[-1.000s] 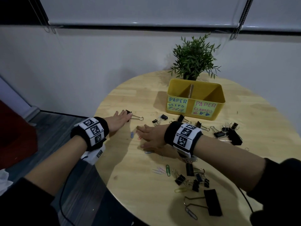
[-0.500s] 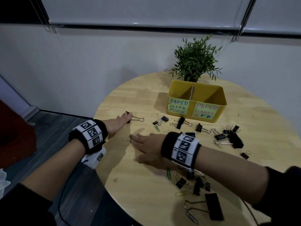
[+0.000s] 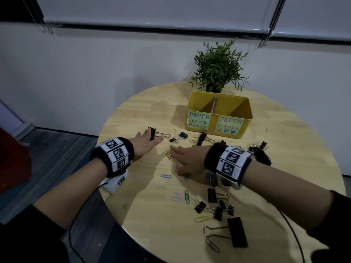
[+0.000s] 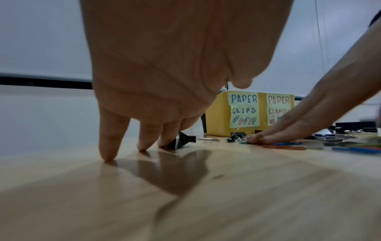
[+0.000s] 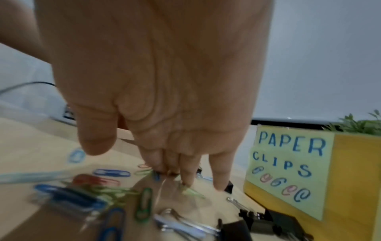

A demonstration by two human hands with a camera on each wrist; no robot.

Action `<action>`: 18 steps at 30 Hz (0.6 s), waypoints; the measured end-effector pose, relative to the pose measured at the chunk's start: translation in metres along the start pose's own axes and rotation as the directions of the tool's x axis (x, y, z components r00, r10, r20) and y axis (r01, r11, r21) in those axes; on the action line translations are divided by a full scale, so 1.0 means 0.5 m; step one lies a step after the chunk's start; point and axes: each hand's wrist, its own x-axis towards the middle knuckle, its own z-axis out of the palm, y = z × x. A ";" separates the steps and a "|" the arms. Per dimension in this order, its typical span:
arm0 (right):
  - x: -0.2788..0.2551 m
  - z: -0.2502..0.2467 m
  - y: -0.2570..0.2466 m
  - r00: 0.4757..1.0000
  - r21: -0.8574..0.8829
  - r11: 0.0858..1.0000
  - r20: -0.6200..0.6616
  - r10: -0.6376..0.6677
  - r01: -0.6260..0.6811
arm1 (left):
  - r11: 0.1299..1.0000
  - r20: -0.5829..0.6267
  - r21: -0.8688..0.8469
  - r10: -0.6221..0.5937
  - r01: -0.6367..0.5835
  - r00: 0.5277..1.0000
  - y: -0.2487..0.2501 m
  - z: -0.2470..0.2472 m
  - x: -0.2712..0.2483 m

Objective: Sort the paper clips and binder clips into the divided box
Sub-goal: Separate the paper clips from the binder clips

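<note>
The yellow divided box (image 3: 250,111) stands at the back of the round wooden table (image 3: 152,224); its left half is labelled PAPER CLIPS, its right half PAPER CLAMPS. My left hand (image 3: 152,138) lies with straight fingers on the table, one fingertip touching a black binder clip (image 3: 152,133), also low in the left wrist view (image 4: 181,141). My right hand (image 3: 174,157) presses flat on coloured paper clips (image 5: 144,203) in the middle. An orange paper clip (image 3: 169,157) lies just past its fingertips.
A potted plant (image 3: 216,71) stands behind the box. Small binder clips (image 3: 216,205) and a large one (image 3: 237,232) lie near me on the right, with more (image 3: 260,152) behind my right wrist. Loose paper clips (image 3: 186,196) sit at the centre front. The table's left edge runs under my left wrist.
My right hand slid toward me across the table, then back out toward the box, and paper clips now show around it. My left hand has stayed at the binder clip.
</note>
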 end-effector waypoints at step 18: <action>-0.151 0.114 0.111 0.936 0.538 0.821 -0.151 0.317 -0.191 | 0.964 -0.023 0.131 0.235 -0.231 0.972 0.096 0.081 -0.059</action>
